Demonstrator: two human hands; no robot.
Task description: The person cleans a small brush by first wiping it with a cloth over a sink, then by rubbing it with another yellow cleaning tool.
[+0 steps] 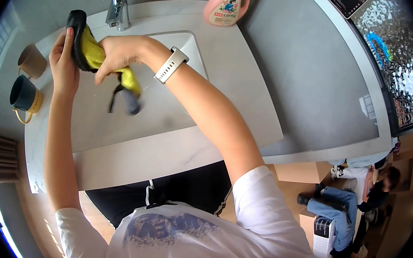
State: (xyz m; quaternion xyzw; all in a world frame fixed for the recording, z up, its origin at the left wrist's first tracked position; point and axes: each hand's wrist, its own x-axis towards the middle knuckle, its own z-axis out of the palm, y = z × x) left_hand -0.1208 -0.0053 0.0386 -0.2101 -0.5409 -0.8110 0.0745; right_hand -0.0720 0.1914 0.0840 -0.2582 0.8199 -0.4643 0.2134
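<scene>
Above the left part of the white sink basin (195, 61), my left hand (65, 63) grips a black shoe (77, 24) by its side, thumb along its edge. The shoe is tilted up, its black rim facing left. My right hand (119, 53) closes on a yellow cloth (91, 52) pressed against the shoe's right side. Below my fingers the yellow material hangs on, with a dark grey end and a black strip blurred by motion. Whether all of the yellow belongs to the cloth or partly to the shoe, I cannot tell.
A chrome faucet (117, 8) rises behind the basin. At the left stand a brown cup (33, 60) and a dark green and yellow mug (23, 94). A pink detergent bottle (227, 4) is at the back right. Seated people (340, 206) are at the far right.
</scene>
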